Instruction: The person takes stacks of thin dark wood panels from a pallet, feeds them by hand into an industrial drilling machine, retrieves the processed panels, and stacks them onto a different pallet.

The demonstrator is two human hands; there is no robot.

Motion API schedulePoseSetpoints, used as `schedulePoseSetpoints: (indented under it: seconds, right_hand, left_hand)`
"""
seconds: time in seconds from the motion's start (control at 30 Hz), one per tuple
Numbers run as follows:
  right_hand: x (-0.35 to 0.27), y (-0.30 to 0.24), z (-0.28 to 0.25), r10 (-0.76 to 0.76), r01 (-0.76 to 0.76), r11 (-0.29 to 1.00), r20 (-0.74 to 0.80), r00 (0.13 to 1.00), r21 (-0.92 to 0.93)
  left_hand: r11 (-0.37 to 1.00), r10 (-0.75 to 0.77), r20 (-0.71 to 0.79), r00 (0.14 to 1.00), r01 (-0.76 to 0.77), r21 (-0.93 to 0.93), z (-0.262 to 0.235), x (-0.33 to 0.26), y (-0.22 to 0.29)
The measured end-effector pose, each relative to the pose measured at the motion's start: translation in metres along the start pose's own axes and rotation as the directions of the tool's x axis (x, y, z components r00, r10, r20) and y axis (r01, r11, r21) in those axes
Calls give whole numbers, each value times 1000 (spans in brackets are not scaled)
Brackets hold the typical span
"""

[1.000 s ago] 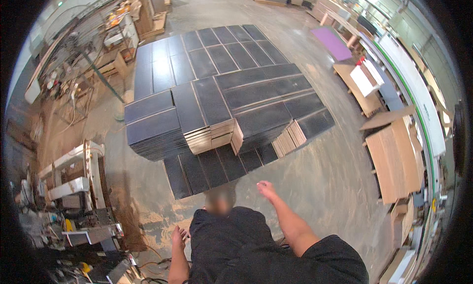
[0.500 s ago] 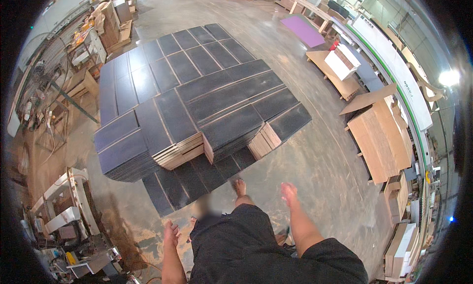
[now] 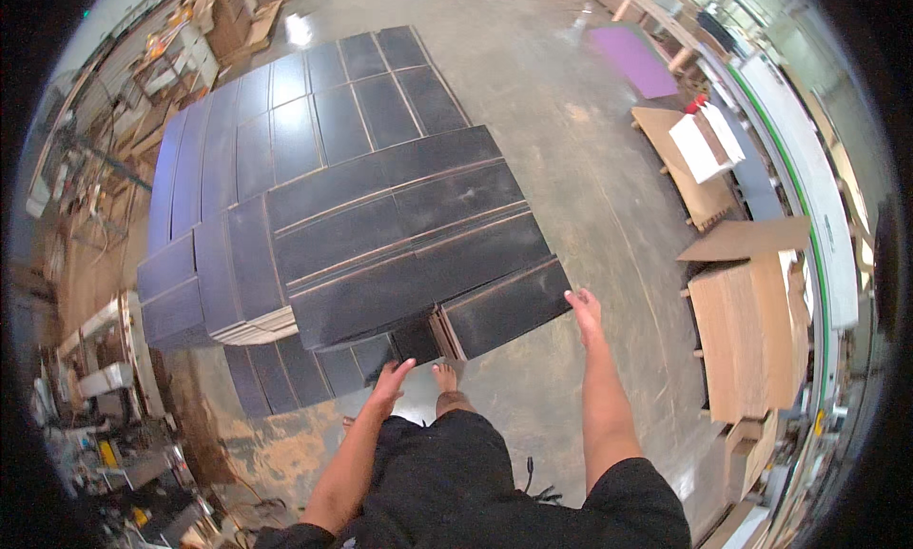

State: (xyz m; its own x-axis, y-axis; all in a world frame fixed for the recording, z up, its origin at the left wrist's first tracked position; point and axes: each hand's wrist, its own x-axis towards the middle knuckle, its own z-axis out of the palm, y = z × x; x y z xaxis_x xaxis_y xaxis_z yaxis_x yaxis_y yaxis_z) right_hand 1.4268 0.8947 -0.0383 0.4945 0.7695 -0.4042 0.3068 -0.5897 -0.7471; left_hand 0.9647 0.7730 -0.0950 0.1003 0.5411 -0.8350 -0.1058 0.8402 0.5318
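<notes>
A large block of stacked black panels (image 3: 409, 240) lies on the floor ahead of me, its long and short boards divided by pale edges. At its near right corner sits a shorter stack of black panels (image 3: 509, 302). My right hand (image 3: 584, 313) is beside that stack's right end, fingers parted and nothing in them; whether the fingertips touch the edge I cannot tell. Lower down, my left hand (image 3: 389, 385) hovers near the low front layer of black panels (image 3: 328, 373), thumb and fingers apart, holding nothing.
Brown boards (image 3: 742, 335) and a white box-like piece (image 3: 706, 142) stand along the right side, before a long white and green machine (image 3: 775, 135). A purple sheet (image 3: 632, 62) lies farther back. Cluttered equipment (image 3: 114, 435) lines the left. My bare foot (image 3: 444, 378) is close to the stack.
I have come closer to the panels, toward their near right corner. My right hand has reached up beside the short stack, and my left hand has moved forward and right.
</notes>
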Motion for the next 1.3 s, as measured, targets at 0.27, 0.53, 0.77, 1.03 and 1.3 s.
schedulePoseSetpoints:
  seconds: [0.27,0.53,0.77,1.03,1.3]
  right_hand:
    - [42,-20,-5,187,-200,979,499,846,-28]
    - [9,37,-7,67,-210,953,527,847,217]
    - [17,60,-3,181,-450,782,533,827,432]
    - [8,74,3,218,-584,675,634,742,451]
    - [36,52,-13,195,-536,772,675,712,343]
  left_hand:
    - [975,88,90,992,-68,-211,136,11,94]
    - [965,67,9,998,-63,-253,133,42,83]
    - [966,81,6,997,-77,-246,132,43,83]
    - [915,2,120,993,47,-402,130,24,85]
    - [881,58,125,990,9,-473,146,23,74]
